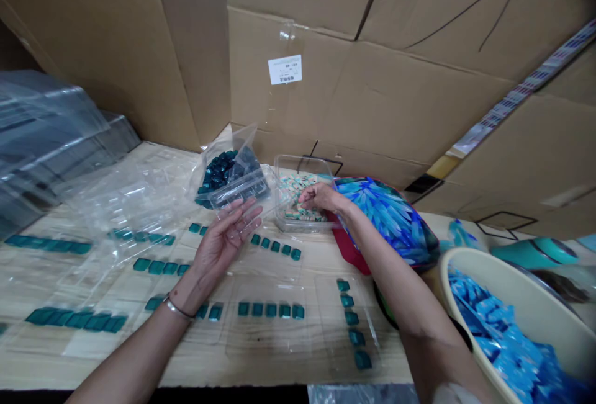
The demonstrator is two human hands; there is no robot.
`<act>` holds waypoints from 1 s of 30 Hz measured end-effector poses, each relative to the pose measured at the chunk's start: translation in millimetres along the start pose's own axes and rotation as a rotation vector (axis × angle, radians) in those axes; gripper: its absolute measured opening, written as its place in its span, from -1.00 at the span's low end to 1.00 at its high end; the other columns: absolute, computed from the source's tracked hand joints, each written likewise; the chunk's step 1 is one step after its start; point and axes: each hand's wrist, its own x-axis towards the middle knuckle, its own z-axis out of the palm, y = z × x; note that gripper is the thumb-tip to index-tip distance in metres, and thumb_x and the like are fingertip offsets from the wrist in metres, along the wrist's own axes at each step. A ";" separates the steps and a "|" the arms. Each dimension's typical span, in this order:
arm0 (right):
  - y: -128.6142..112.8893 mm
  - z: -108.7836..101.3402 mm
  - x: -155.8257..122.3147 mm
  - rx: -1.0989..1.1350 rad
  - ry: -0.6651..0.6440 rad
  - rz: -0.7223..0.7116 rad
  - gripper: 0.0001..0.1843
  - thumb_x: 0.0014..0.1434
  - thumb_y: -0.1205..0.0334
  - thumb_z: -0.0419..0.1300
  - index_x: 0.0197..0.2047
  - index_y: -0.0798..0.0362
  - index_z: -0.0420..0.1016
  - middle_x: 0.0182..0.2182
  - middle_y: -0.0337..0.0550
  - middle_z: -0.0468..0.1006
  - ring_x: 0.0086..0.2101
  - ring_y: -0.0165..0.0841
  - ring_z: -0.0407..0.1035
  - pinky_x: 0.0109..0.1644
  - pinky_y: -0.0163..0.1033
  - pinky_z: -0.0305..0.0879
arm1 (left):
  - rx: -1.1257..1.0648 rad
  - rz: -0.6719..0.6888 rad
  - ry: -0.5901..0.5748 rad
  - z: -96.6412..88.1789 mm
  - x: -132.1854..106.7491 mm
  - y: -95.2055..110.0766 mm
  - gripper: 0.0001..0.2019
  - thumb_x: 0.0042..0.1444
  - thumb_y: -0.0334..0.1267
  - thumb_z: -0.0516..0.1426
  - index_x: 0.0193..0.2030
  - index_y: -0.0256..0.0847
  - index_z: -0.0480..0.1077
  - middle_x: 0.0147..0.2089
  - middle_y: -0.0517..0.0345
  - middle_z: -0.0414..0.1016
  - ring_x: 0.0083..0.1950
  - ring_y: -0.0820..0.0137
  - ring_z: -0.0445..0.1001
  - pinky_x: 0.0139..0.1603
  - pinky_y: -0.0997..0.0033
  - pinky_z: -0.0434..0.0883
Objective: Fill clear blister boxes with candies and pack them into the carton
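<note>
My left hand [228,233] is palm up with fingers spread, holding a clear plastic tray [239,193] that has dark teal pieces in its slots. My right hand [316,196] reaches into a clear plastic box [298,171] of small pale multicoloured pieces, its fingers bent down among them; I cannot make out what they pinch. An open clear bag of dark teal pieces [221,168] lies just behind the left hand. Several clear trays holding rows of teal pieces [270,309] lie flat on the wooden table [321,261] under both arms.
A beige basin [535,311] of blue wrapped items stands at the right front. A blue patterned bag [386,211] lies beside the box. Stacked clear trays [51,137] sit at the left. Cardboard boxes [372,87] wall off the back. A teal container [535,252] lies far right.
</note>
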 end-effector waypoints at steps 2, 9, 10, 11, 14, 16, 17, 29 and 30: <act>-4.9 4.4 0.6 -0.024 -0.039 0.017 -0.88 -0.13 0.42 0.27 -0.41 0.14 0.50 -0.60 -0.29 0.48 -0.55 -0.51 0.34 -0.47 -0.46 0.27 | -0.002 -0.001 -0.003 0.2 0.1 0.0 -0.79 0.07 -0.52 0.12 -0.14 -0.29 0.43 0.10 -0.08 0.45 0.09 0.11 0.44 0.03 0.17 0.46; -23.3 19.6 -0.5 -0.341 -0.029 0.069 -0.85 -0.12 0.49 0.26 -0.40 0.15 0.54 -0.51 -0.22 0.55 -0.56 -0.52 0.34 -0.52 -0.49 0.19 | -0.004 0.004 -0.003 1.9 -0.5 1.3 -0.79 0.07 -0.50 0.13 -0.14 -0.27 0.43 0.08 -0.06 0.47 0.07 0.12 0.45 0.03 0.19 0.46; -25.0 20.1 -1.6 -0.373 -0.046 0.070 -0.86 -0.10 0.48 0.25 -0.39 0.15 0.55 -0.51 -0.22 0.55 -0.57 -0.52 0.33 -0.53 -0.48 0.18 | -0.005 0.003 -0.003 2.0 -0.6 1.4 -0.79 0.07 -0.50 0.14 -0.14 -0.27 0.42 0.08 -0.06 0.47 0.07 0.13 0.45 0.03 0.19 0.46; -26.6 20.4 -2.8 -0.408 -0.061 0.066 -0.87 -0.08 0.47 0.24 -0.39 0.15 0.56 -0.52 -0.22 0.55 -0.58 -0.52 0.32 -0.54 -0.47 0.17 | -0.005 0.001 -0.003 2.1 -0.8 1.4 -0.79 0.07 -0.50 0.14 -0.14 -0.27 0.42 0.08 -0.06 0.47 0.07 0.13 0.45 0.03 0.19 0.46; -30.8 21.1 -6.4 -0.523 -0.079 0.005 -0.88 -0.03 0.45 0.20 -0.40 0.15 0.57 -0.54 -0.23 0.54 -0.56 -0.51 0.33 -0.51 -0.47 0.16 | -0.002 -0.007 0.001 1.9 -0.9 1.3 -0.78 0.06 -0.51 0.13 -0.14 -0.27 0.42 0.09 -0.08 0.46 0.07 0.13 0.45 0.03 0.19 0.46; -32.6 22.3 -8.2 -0.588 -0.075 -0.044 -0.89 -0.04 0.44 0.20 -0.44 0.15 0.57 -0.55 -0.22 0.54 -0.52 -0.49 0.35 -0.47 -0.46 0.16 | -0.001 -0.006 -0.003 1.7 -1.0 1.3 -0.78 0.06 -0.51 0.14 -0.14 -0.28 0.42 0.09 -0.08 0.46 0.07 0.12 0.45 0.03 0.19 0.46; -32.9 23.2 -8.8 -0.612 -0.070 -0.062 -0.90 -0.04 0.43 0.20 -0.45 0.15 0.57 -0.55 -0.22 0.54 -0.51 -0.48 0.36 -0.46 -0.46 0.17 | -0.001 -0.004 -0.007 1.5 -1.1 1.3 -0.78 0.06 -0.50 0.14 -0.13 -0.28 0.42 0.09 -0.08 0.46 0.07 0.12 0.46 0.03 0.19 0.46; -15.4 2.7 0.6 0.076 0.082 0.125 -0.83 -0.16 0.43 0.30 -0.41 0.12 0.45 -0.62 -0.34 0.48 -0.60 -0.51 0.32 -0.49 -0.43 0.27 | -0.012 -0.002 -0.038 1.0 -1.1 3.0 -0.78 0.02 -0.48 0.19 -0.15 -0.27 0.45 0.09 -0.06 0.46 0.10 0.12 0.43 0.08 0.16 0.42; -15.6 -0.7 1.4 0.155 0.079 0.165 -0.81 -0.19 0.45 0.32 -0.43 0.12 0.44 -0.64 -0.35 0.47 -0.61 -0.51 0.32 -0.48 -0.42 0.30 | -0.013 -0.002 -0.040 1.0 -1.2 3.2 -0.78 0.02 -0.48 0.19 -0.16 -0.27 0.45 0.10 -0.06 0.46 0.10 0.11 0.43 0.08 0.16 0.42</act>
